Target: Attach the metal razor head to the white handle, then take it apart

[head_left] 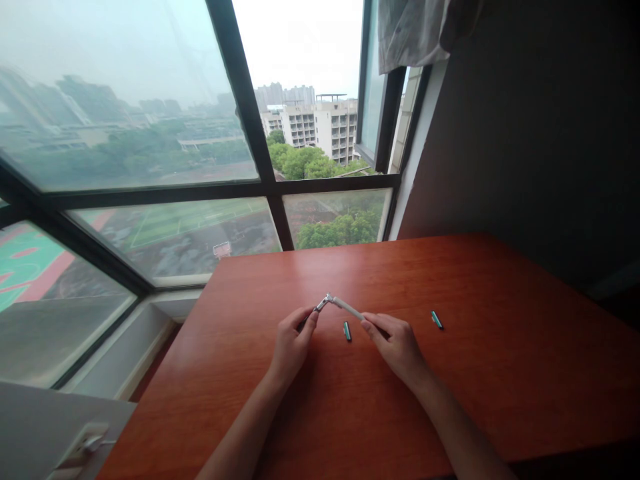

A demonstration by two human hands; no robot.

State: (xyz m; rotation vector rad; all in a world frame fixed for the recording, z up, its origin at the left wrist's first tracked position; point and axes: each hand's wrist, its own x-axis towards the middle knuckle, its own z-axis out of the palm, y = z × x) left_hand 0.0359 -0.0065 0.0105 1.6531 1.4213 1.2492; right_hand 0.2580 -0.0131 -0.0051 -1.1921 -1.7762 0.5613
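Note:
My left hand (295, 339) pinches a razor handle (323, 304) with a silver neck, angled up to the right. My right hand (395, 343) is closed on the end of a slim pale grey stick (349, 308), which looks like a small brush. The stick's far tip meets the razor's top end, and I cannot tell whether they touch. Just below them on the table lies a teal and black razor cartridge (347, 331). A second razor cartridge (437, 320) rests farther right, beyond my right hand.
The glossy reddish-brown wooden table (500, 373) reaches to a large dark-framed window (273, 190) at the back and left. A dark wall (510, 133) stands at the right. A wall socket with a plug (90, 443) is low at the left.

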